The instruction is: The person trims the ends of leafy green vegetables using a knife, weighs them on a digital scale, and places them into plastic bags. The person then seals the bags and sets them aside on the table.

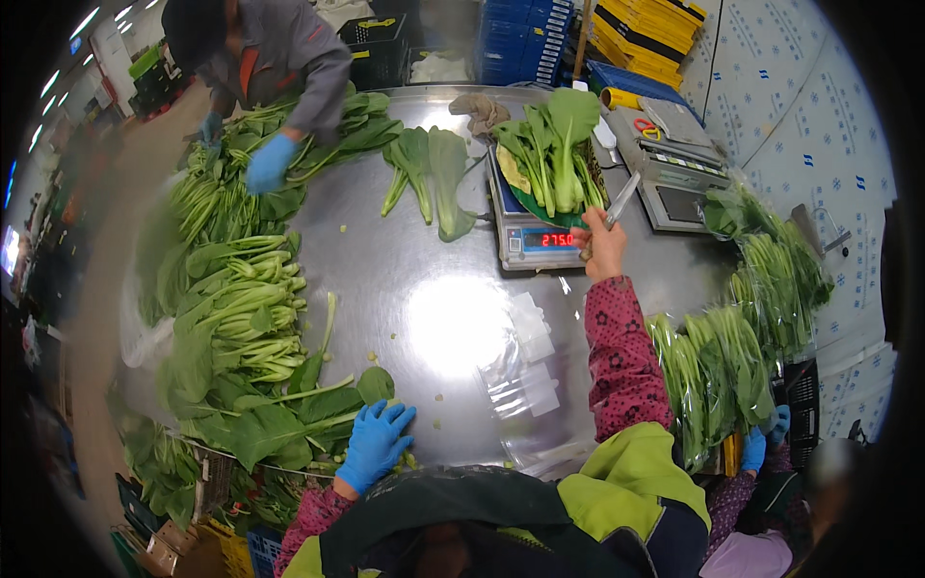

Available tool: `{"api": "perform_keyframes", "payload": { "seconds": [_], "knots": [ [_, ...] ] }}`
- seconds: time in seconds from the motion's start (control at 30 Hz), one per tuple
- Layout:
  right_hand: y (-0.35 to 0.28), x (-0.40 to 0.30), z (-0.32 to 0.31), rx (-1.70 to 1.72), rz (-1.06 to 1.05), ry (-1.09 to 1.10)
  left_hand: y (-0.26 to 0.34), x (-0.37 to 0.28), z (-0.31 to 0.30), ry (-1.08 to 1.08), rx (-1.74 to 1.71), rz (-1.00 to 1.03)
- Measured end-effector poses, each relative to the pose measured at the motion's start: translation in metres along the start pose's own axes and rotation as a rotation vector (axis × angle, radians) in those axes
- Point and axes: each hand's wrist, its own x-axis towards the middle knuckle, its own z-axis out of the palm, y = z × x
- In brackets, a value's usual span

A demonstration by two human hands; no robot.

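Observation:
My right hand (pixel 605 244), bare, grips a small knife (pixel 623 199) with its blade pointing up and away from me. It is at the front right corner of a digital scale (pixel 512 242) with a lit red display. Leafy greens with pale stalks (pixel 556 159) lie on a green and yellow tray (pixel 514 173) on the scale. My left hand (pixel 373 442), in a blue glove, rests spread at the near table edge, beside loose leaves (pixel 267 433). Two more bunches of greens (pixel 449 184) lie left of the scale. Clear plastic bags (pixel 531 383) lie between my arms.
A long heap of greens (pixel 238 311) covers the steel table's (pixel 376 289) left side. A co-worker's gloved hand (pixel 271 165) is over its far end. Bagged greens (pixel 712 376) line the right edge, near another person's gloved hands (pixel 753 449). A second scale (pixel 676 191) and scissors (pixel 648 129) are back right.

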Motion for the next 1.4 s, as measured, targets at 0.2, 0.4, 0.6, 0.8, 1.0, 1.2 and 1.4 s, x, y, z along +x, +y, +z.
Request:
{"api": "perform_keyframes", "payload": {
  "seconds": [0.2, 0.4, 0.6, 0.8, 1.0, 1.2, 1.4],
  "knots": [
    [0.075, -0.087, 0.014, -0.652, -0.198, -0.279, -0.006, 0.005, -0.017, 0.073, 0.177, -0.037],
    [0.148, -0.243, 0.105, -0.840, -0.267, -0.866, -0.060, -0.003, -0.027, 0.018, 0.115, -0.006],
    [0.189, -0.329, 0.147, -0.780, -0.403, -0.906, -0.054, 0.002, -0.041, 0.033, 0.124, 0.175],
    [0.146, -0.299, 0.100, -0.710, -0.459, -0.807, -0.060, 0.030, -0.061, 0.149, -0.041, 0.167],
    [0.070, -0.155, -0.004, -0.833, -0.375, -0.501, -0.048, 0.148, -0.076, -0.018, -0.896, -0.026],
    [0.010, 0.016, -0.063, -0.775, -0.421, -0.157, -0.006, 0.291, -0.079, 0.093, -1.110, -0.011],
    [0.008, 0.136, -0.064, -0.767, -0.455, -0.112, 0.027, 0.354, -0.048, 0.239, -0.961, -0.035]
  ]
}}
